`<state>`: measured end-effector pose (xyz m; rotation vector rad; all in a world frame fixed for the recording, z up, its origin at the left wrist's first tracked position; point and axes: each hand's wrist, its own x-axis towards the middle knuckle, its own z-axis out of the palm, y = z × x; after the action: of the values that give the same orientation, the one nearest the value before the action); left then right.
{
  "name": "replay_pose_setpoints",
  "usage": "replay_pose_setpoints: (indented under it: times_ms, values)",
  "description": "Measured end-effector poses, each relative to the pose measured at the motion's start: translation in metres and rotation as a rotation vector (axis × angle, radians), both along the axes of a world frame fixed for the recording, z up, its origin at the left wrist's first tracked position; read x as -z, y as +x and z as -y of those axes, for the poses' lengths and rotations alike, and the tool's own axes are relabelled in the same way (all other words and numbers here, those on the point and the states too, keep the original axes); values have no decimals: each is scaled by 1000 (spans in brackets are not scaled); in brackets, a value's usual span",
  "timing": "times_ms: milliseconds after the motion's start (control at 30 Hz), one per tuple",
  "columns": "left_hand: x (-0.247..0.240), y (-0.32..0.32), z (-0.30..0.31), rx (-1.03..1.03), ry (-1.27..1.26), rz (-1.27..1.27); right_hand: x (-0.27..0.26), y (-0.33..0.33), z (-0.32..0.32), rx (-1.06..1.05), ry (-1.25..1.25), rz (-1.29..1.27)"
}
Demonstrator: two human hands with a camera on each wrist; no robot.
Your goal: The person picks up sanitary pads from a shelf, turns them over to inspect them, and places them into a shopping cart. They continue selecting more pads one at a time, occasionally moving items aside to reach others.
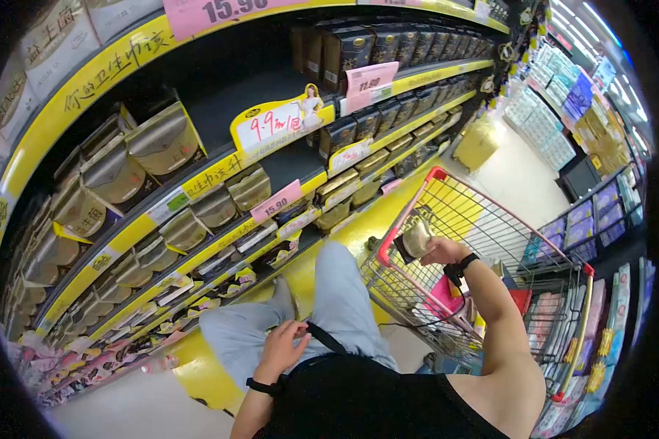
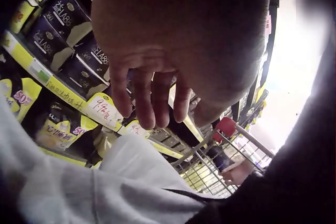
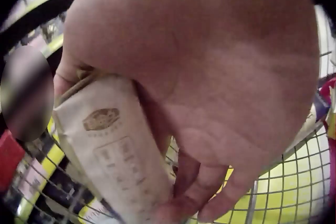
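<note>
— Where is the right hand [image 1: 441, 251]?
— Over the cart [image 1: 436, 173], gripping a beige pack [image 1: 417, 238] by the red rim.
— And the left hand [image 1: 282, 347]?
— Resting loose on the grey trouser leg [image 1: 344, 293]. Shelves [image 1: 220, 172] with yellow edges and pink price tags [image 1: 274, 201] run alongside.

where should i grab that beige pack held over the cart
Probably round the middle of the pack, across its narrow edges, coming from behind its plain side, as the right hand grips it. It looks long, flat and soft-sided, so fingers can curl round an edge and leave the printed face showing. Above the cart that side looks free.
</note>
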<state>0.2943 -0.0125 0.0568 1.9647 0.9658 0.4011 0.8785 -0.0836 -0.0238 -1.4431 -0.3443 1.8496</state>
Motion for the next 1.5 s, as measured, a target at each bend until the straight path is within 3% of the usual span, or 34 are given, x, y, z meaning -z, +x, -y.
replay_pose_setpoints:
  times_ms: [100, 133, 267, 300, 433, 500, 533, 600, 800, 900, 1000, 1033, 1100, 1233, 1300, 1433, 1467, 1500]
  values:
    - [2, 5, -3, 47, 17, 4, -56, -14, 32, 118, 196, -270]
    - [6, 6, -4, 64, 14, 25, -82, -21, 38, 72, 238, -255]
    - [19, 7, -6, 132, -1, 94, -132, -28, 60, 252, 333, -158]
    - [17, 6, -8, 141, -8, 100, -140, -26, 57, 81, 452, -115]
    - [0, 4, -13, 108, -17, 148, -180, -76, 21, -168, 486, -86]
    - [-12, 2, -16, 87, 3, 204, -204, -118, -2, -260, 404, 214]
    - [-18, 0, -18, 68, 15, 232, -212, -138, -19, -375, 444, 178]
    - [-31, -6, -18, 15, 8, 287, -218, -175, -56, -617, 530, 103]
    - [-34, -35, -9, -100, -22, 377, -213, -241, -130, -997, 537, 313]
    - [-23, -45, 1, -167, -364, 581, -191, -288, -147, -1051, 791, 230]
    - [-4, -45, 7, -187, -385, 652, -166, -336, -154, -1083, 984, 207]
    - [-14, -43, 6, -192, -267, 568, -167, -349, -153, -1099, 958, 313]
    - [-14, -43, 6, -315, -330, 616, -174, -366, -152, -1119, 906, 532]
    - [-10, -56, -1, -413, -345, 606, -171, -367, -152, -809, 1118, 450]
    - [-13, -58, -3, -431, -352, 564, -181, -366, -150, -857, 1091, 507]
    - [-28, -46, -5, -411, -80, 415, -219, -365, -147, -949, 1243, 688]
    - [-24, -42, -5, -411, -266, 547, -231, -367, -146, -987, 1260, 743]
    - [-25, -35, -5, -395, -260, 623, -238, -368, -147, -989, 1326, 813]
